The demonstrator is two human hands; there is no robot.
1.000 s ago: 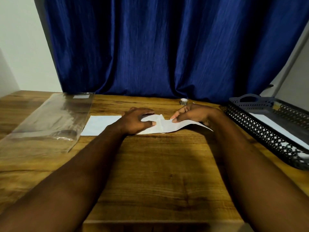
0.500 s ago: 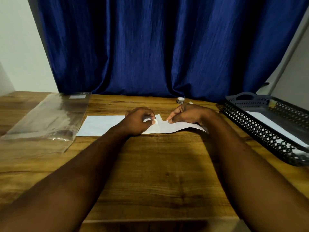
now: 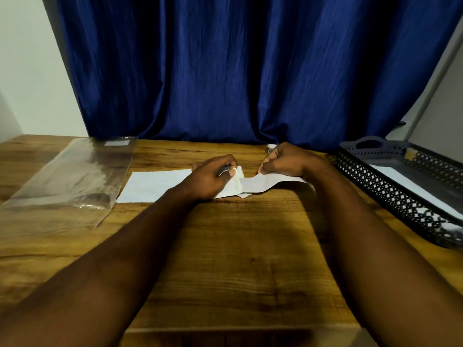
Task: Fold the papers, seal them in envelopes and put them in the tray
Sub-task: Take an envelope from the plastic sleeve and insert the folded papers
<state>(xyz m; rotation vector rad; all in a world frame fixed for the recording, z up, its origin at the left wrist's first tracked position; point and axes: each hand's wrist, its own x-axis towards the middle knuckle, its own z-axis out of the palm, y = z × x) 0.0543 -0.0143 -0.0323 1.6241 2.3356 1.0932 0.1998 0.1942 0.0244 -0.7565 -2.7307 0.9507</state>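
Head view, standing by: both hands are working at 12 o'clock on the worktop [image 3: 240, 246], close to the blue curtain [image 3: 250, 71]. Change over the last second: the left hand [image 3: 213, 180] lay fairly flat on the white stock before; now its fingers are curled and its grip is closed in a pinch on a cream strip [image 3: 238, 180] that did not show earlier. The right hand [image 3: 285, 162] has drawn in a little toward 12 and its grip is closed on the near edge of the paper [image 3: 265, 182], thumb and fingertips pinching it just off the wood. The paper was lifted and rumpled before and now sags lower. My reading: the work has passed from flattening to fine work at the join, either seating the paper or dealing with the seal, and I cannot tell which. The envelope [image 3: 155, 187] lies flat under the left wrist, long axis running 9 to 3, worked end pointing to 3. The paper carries on along the same line toward the right forearm. Nothing from this set is in the tray [image 3: 375, 189] yet. It sits at 3 o'clock, well apart, with a white sheet [image 3: 393, 175] already lying inside. A clear plastic sleeve [image 3: 75, 176] lies at 9 to 10, just beside the envelope.
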